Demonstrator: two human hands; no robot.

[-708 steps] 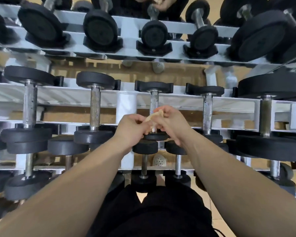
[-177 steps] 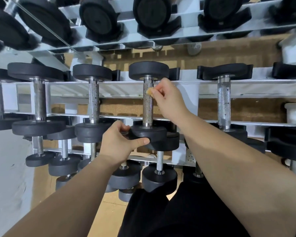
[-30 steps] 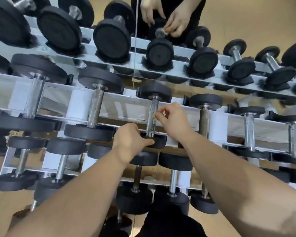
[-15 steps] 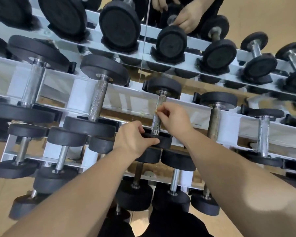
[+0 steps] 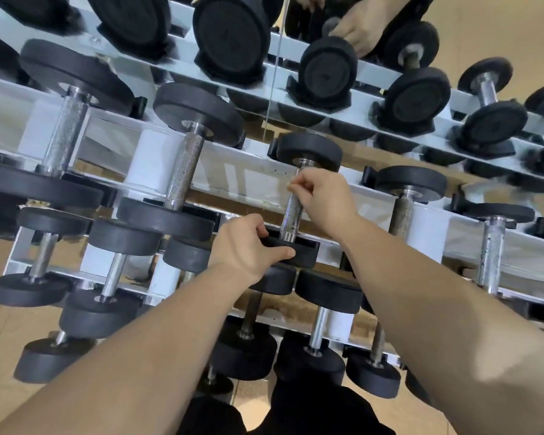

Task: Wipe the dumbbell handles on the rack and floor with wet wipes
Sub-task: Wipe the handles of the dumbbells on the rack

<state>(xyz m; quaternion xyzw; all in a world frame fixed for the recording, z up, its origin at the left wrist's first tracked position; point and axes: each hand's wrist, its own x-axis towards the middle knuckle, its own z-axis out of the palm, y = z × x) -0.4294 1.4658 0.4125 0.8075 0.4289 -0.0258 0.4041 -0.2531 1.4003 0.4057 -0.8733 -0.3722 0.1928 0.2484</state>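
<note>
Wipe pinched in R hand has slid up mid-shelf dumbbell handle to far head vs 0.5 s ago, L hand gripping near head on rack, so this handle's prob nearly done.

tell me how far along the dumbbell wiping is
Done: cannot tell; no handle looks visibly wiped. In hand: the right hand pinches a wipe on one middle-row handle, the left hand grips its near weight. Left: probably the duller handle beside it and the lower rows.
</note>
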